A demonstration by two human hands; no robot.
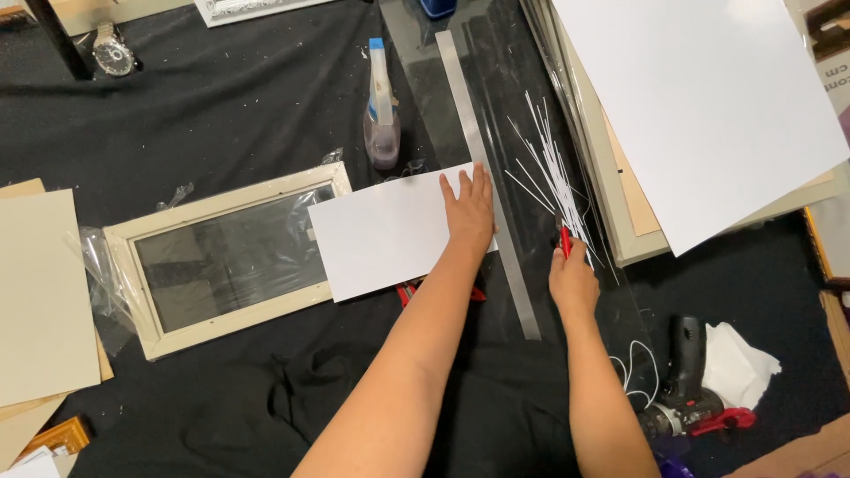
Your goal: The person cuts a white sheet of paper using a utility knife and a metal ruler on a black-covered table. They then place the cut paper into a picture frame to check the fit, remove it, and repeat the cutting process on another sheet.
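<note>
My left hand (pixel 469 208) lies flat, fingers spread, on the right end of a white rectangular sheet (pixel 381 232), pressing it beside a long metal ruler (pixel 490 181). My right hand (pixel 573 281) grips a red-handled knife (pixel 564 237), its tip pointing away from me just right of the ruler. Thin white offcut strips (pixel 546 168) lie scattered past the knife on a clear glass pane (pixel 513 97). A red tool (pixel 405 292) peeks out under the sheet near my left forearm.
A cream picture frame (pixel 226 258) with a dark pane lies left of the sheet. A spray bottle (pixel 382 111) stands behind it. Large white board (pixel 699 106) and stacked boards sit at the right, a power tool (pixel 686 376) and white cloth (pixel 739 363) near right, beige boards (pixel 40 292) left, a wristwatch (pixel 112 55) far left.
</note>
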